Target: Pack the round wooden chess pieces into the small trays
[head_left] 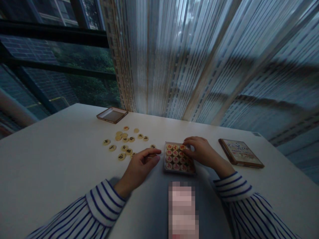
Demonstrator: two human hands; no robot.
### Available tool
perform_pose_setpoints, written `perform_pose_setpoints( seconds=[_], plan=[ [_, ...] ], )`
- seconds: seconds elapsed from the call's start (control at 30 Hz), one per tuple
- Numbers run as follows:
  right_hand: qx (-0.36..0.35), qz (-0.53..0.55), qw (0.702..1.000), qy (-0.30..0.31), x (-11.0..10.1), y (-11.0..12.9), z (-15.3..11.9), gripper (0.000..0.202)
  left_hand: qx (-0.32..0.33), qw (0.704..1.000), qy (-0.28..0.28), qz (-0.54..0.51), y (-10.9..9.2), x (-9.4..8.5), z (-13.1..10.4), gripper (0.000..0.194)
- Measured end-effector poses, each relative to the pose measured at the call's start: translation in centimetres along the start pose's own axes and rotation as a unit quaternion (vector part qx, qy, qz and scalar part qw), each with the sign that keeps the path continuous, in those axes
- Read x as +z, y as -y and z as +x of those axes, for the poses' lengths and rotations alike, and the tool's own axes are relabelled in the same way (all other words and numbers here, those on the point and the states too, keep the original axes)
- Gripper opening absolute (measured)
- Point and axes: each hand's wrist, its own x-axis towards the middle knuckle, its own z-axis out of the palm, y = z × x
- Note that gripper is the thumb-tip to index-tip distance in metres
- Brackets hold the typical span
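A small clear plastic tray (164, 162) stands in front of me, filled with rows of round Chinese chess pieces (176, 159) with red characters. My right hand (203, 152) reaches over its right side, thumb and forefinger closing on a red-marked piece (182, 147) at the far right corner; its other fingers hide part of the tray. Left of the tray hovers my left hand (139, 169), thumb and forefinger apart, with nothing visible between them. Beyond it, loose black-marked pieces (125, 148) lie scattered, one (153, 146) near my left fingertips.
An open shallow box half (112, 115) lies at the far left of the white table (62, 159). To the right rests a flat box with a printed cover (240, 152). String curtains (174, 66) and a window border the far edge. A blurred patch covers something nearest me.
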Motion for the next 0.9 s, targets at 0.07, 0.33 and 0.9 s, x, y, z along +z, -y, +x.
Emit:
perform_pose_setpoints(
  seconds=[0.07, 0.33, 0.9],
  plan=[
    [0.001, -0.005, 1.000, 0.009, -0.04, 0.06, -0.01, 0.018, -0.001, 1.000, 0.001, 0.004, 0.00, -0.01, -0.02, 0.023],
    [0.010, -0.018, 0.999, 0.027, 0.13, 0.04, -0.03, 0.020, 0.005, 1.000, 0.002, 0.014, -0.22, 0.03, -0.05, 0.022],
    [0.053, -0.013, 0.994, 0.096, -0.87, 0.91, 0.30, 0.024, 0.022, 0.999, 0.014, 0.045, -0.18, 0.04, -0.03, 0.025]
  ],
)
